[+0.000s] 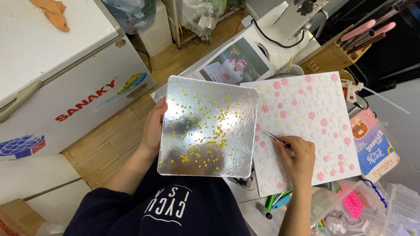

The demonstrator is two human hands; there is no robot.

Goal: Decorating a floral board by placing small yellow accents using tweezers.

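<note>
- white chest freezer upper left, orange cloth lying on its lid
- wooden plank floor just right of freezer
- cardboard box below freezer
- plastic bags beyond freezer's far corner

The square board at your left hand is mirror-glossy silver foil, faintly crinkled, dotted with small matt yellow beads. Your right hand holds thin, shiny metal tweezers over a matt white paper-like sheet of dull pink and white flowers. The floor looks like smooth wood planks.
</note>
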